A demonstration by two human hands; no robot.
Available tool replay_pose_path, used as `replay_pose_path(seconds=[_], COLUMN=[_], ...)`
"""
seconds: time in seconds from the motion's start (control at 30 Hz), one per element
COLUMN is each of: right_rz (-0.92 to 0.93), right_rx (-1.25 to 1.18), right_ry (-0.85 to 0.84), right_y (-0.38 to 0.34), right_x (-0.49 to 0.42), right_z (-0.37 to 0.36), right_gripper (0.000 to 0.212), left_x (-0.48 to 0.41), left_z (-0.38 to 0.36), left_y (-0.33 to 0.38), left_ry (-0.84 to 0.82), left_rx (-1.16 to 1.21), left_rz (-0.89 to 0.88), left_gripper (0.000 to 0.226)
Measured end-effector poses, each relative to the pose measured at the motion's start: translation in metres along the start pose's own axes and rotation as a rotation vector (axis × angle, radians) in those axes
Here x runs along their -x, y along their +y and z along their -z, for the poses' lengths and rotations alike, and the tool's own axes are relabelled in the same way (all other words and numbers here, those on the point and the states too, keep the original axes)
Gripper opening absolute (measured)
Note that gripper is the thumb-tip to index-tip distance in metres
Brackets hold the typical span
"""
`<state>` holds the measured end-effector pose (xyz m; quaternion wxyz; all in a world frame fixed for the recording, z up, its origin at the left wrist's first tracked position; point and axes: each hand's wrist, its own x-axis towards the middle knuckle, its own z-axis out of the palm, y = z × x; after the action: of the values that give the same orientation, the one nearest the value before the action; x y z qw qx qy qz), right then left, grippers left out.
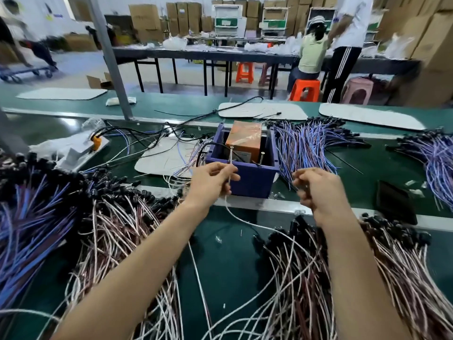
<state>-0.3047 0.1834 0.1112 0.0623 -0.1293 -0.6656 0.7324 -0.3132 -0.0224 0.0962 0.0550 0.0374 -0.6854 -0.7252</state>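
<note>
**White wire (pixel 230 158) pinched in front of the blue bin (pixel 252 182)**

We hold the thin, smooth strand upright, pinched between the fingers (pixel 229 177) of our left hand (pixel 212 181), just before the plastic bin's near wall. Its tail curves down over the green tabletop (pixel 228 256). Our right hand (pixel 316 190) hovers nearby with fingers curled, too blurred to tell whether they grip anything. Pink-white wire bundles (pixel 117 231) with black ends crowd both sides, leaving a narrow bare strip between our forearms.

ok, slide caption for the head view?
Left hand pinches a white wire by a blue bin; right hand curled nearby, wire bundles all around.
</note>
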Motion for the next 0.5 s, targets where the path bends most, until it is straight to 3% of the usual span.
replay_pose_path(seconds=[0.2, 0.5], right_rz=[0.071, 0.079], right_rx=[0.114, 0.008], right_ry=[0.129, 0.181], right_y=[0.015, 0.05], right_x=[-0.023, -0.038], right_z=[-0.038, -0.055], right_gripper=[0.019, 0.024], left_x=[-0.022, -0.04], left_z=[-0.02, -0.005], left_y=[-0.014, -0.03], left_ry=[0.087, 0.135], left_rx=[-0.127, -0.342], left_rz=[-0.037, -0.116], left_gripper=[0.015, 0.02])
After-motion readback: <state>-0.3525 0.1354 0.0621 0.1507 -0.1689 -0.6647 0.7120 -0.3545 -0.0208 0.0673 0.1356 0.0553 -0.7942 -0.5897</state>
